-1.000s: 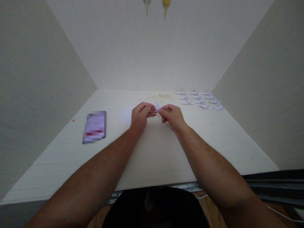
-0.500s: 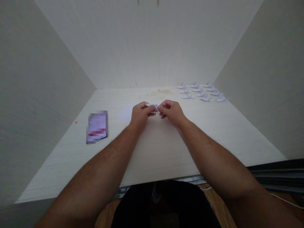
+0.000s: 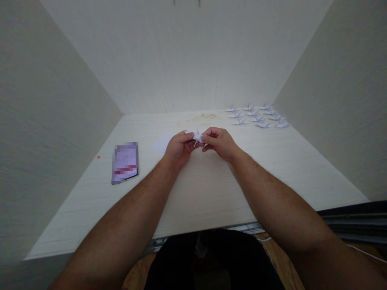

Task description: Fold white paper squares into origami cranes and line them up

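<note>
While our forearms reach out over the white table (image 3: 211,193), our left hand (image 3: 178,147) and right hand (image 3: 219,141) meet above its middle, a little toward the far side. Between them we hold a small folded paper figure (image 3: 197,136), white with a faint lilac tint. Each hand pinches one side of it with thumb and fingertips drawn close together, the other fingers curled in, so both grips are nearly closed on the paper. Thin points of the figure stick out between our hands, one upward and one downward; we cannot tell its exact shape because our fingers cover most of it. Just beyond our left hand, a flat sheet of pale paper (image 3: 161,144) lies on the table. Well to the left of our hands, a purple packet (image 3: 125,162) lies flat, its face blurred. At the far right corner of the table, a cluster of small folded paper cranes (image 3: 258,116) stands in rows, well apart from our hands.
</note>
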`<state>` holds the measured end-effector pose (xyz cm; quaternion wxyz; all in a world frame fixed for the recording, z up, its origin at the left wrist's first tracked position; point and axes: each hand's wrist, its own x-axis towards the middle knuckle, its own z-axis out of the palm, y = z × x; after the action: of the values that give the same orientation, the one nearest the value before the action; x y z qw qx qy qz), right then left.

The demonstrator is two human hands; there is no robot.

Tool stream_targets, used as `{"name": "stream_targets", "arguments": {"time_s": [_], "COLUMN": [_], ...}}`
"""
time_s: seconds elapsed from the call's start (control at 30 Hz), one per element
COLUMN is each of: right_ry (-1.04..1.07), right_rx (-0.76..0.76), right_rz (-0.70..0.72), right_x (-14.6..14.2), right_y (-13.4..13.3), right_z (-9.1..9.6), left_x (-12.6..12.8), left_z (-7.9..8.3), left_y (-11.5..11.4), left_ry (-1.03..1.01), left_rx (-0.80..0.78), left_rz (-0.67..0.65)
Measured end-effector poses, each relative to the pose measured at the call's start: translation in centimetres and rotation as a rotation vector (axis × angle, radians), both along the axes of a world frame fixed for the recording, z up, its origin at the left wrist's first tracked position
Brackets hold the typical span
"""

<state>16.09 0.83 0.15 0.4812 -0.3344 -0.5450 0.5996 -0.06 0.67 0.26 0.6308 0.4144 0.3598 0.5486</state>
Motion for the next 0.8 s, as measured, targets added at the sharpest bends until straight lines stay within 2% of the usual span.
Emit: {"name": "stream_targets", "arguments": {"time_s": [0.17,0.47,0.8], "right_ry": [0.038,0.073,0.099], "right_rx": [0.002,-0.016,0.000], "right_rz": [0.039,0.109,0.104], "right_x": [0.10,0.20,0.39], "right_y": [-0.03,0.04,0.40], "right_z": [-0.12,-0.14,-0.59], "left_x": [0.03,-0.14,-0.03], "left_z": [0.22,0.47,0.37], "left_y": [-0.18,-0.28,-0.27], "left_ry": [-0.024,-0.182,-0.213], "left_rx": [-0.033,-0.140,-0.108], "left_rz": [0.005,-0.067,-0.098]}}
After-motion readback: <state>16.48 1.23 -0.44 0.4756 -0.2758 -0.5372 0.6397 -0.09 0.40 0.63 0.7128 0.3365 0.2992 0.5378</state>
